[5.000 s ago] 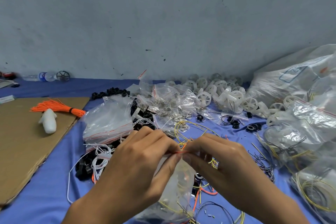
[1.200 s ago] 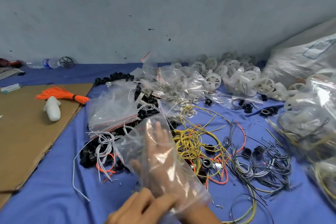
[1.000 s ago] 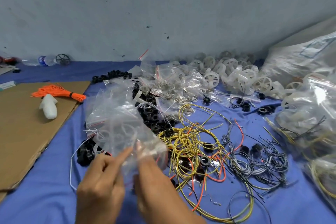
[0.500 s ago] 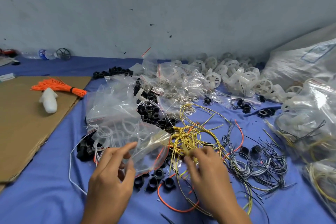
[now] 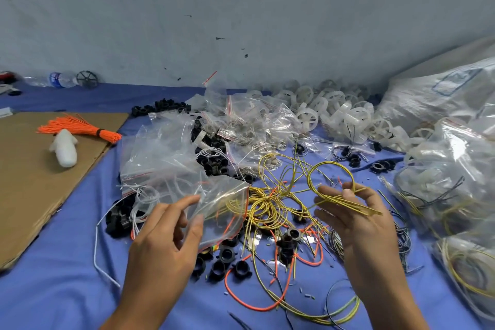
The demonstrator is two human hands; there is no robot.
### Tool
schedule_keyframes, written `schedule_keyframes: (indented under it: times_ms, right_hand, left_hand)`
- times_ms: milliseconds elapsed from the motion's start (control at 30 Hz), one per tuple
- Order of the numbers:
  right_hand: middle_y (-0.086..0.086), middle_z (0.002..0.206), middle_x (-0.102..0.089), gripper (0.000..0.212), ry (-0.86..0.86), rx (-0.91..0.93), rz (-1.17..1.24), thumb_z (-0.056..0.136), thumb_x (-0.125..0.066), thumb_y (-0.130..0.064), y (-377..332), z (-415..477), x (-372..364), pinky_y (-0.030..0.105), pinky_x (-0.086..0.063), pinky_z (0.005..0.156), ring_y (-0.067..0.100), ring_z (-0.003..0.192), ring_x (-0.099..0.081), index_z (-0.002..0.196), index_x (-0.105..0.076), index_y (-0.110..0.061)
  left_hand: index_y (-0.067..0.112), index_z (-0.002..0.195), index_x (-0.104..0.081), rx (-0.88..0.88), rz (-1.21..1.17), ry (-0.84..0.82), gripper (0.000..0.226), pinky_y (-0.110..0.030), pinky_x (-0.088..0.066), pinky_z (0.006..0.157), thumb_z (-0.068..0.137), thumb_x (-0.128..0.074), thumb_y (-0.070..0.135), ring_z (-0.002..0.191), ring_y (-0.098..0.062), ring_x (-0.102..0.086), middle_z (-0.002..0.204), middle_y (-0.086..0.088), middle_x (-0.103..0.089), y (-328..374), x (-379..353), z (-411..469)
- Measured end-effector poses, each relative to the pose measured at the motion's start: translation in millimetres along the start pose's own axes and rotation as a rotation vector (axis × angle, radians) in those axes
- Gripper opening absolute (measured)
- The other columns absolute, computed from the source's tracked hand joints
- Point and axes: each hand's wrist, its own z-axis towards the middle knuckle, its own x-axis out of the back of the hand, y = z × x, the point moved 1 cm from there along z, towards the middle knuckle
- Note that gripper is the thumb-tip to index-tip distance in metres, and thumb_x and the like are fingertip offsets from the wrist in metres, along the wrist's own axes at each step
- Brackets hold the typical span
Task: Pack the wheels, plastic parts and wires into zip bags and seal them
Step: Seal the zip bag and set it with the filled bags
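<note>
Holds clear zip bag (image 5: 222, 203) in left hand (image 5: 166, 244), thumb and fingers pinching it; grips yellow wire loop (image 5: 364, 207) in raised right hand (image 5: 356, 222). Works over blue-clothed worktop (image 5: 67, 289) against grey wall (image 5: 241, 8), white wheels (image 5: 342, 112) heaped behind. Has lifted right hand from wire tangle (image 5: 265, 209) since half a second ago.

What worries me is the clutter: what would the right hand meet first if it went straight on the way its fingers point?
Probably the loose yellow wires lying just beyond the fingers of the right hand, which grips a yellow wire loop. Its height is unclear, so it might pass over them.
</note>
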Motion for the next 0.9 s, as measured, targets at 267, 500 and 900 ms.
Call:
schedule_keyframes:
  times_ms: [267, 500, 900]
  right_hand:
    - [0.013, 0.1, -0.07, 0.029, -0.282, -0.04, 0.09, 0.073, -0.067, 0.006, -7, 6, 15, 0.034, -0.058, 0.077, 0.034, 0.087, -0.071, 0.072, -0.057, -0.021]
    - [0.01, 0.101, -0.073, 0.031, -0.39, 0.182, -0.264, 0.075, -0.068, 0.012, -33, 12, 30, 0.024, -0.055, 0.078, 0.026, 0.098, -0.071, 0.076, -0.045, -0.009]
    - [0.032, 0.095, -0.068, 0.022, -0.399, -0.713, -0.047, 0.078, -0.065, -0.008, 16, -42, -1, 0.044, -0.06, 0.06, 0.039, 0.069, -0.067, 0.098, -0.061, -0.001]
  left_hand:
    - [0.044, 0.115, -0.063, 0.004, 0.044, -0.021, 0.038, -0.008, -0.04, 0.066, 0.085, -0.073, 0.021, 0.079, -0.008, -0.057, 0.091, 0.015, -0.052, -5, -3, -3]
    - [0.044, 0.116, -0.063, -0.004, 0.035, -0.029, 0.039, -0.006, -0.039, 0.068, 0.086, -0.073, 0.02, 0.08, -0.007, -0.056, 0.09, 0.016, -0.051, -2, -2, -1]
    - [0.033, 0.117, -0.064, -0.022, 0.068, -0.079, 0.029, -0.009, -0.038, 0.071, 0.089, -0.069, 0.027, 0.081, 0.001, -0.053, 0.085, 0.018, -0.051, 12, -7, -1]
